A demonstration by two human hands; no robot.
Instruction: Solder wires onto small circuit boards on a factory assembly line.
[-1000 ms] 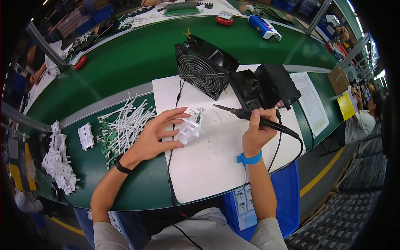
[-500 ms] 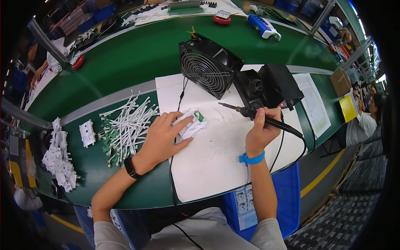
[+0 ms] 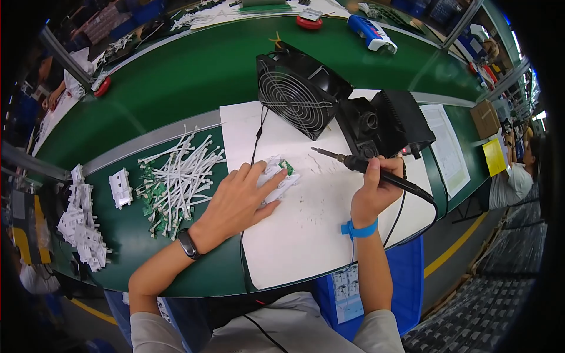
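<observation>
Left hand (image 3: 235,203) presses one white part (image 3: 278,179) flat; right hand (image 3: 372,191) grips one soldering iron (image 3: 376,172). One fan (image 3: 297,97) stands on the green bench (image 3: 176,88).

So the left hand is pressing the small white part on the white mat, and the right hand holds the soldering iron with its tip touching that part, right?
Not quite. In the head view the soldering iron in the right hand has its tip in the air, apart from the white part. The left hand does press that part on the white mat.
</observation>
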